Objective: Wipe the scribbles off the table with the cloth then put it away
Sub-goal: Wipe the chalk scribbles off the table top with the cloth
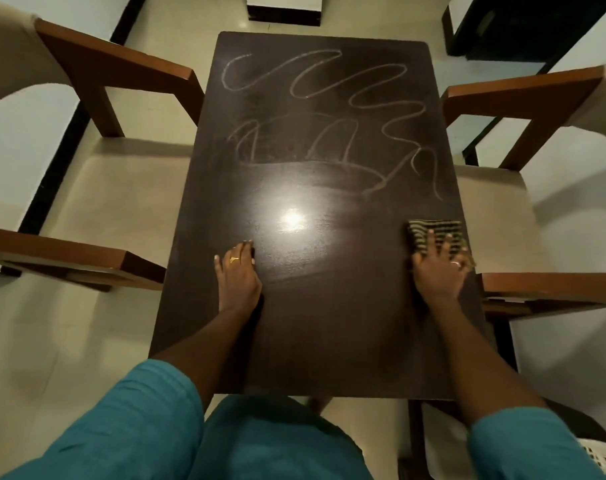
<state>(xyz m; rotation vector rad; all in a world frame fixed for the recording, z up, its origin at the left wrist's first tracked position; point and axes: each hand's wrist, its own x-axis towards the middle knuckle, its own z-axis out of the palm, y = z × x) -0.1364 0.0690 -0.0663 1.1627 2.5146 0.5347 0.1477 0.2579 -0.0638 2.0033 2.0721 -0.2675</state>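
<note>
White chalk scribbles point(329, 109) loop across the far half of the dark brown table point(312, 323); the near half shows only faint smear marks. A folded dark cloth with pale stripes point(433, 232) lies near the table's right edge. My right hand point(440, 268) presses flat on the cloth, fingers spread over it. Flat on the bare tabletop at the near left rests my left hand point(239, 271), holding nothing.
Wooden-armed chairs with beige seats stand on both sides, left point(114, 188) and right point(502, 202). A white plastic basket point(603, 455) shows at the bottom right corner on the floor. A bright light reflection point(291, 218) sits mid-table.
</note>
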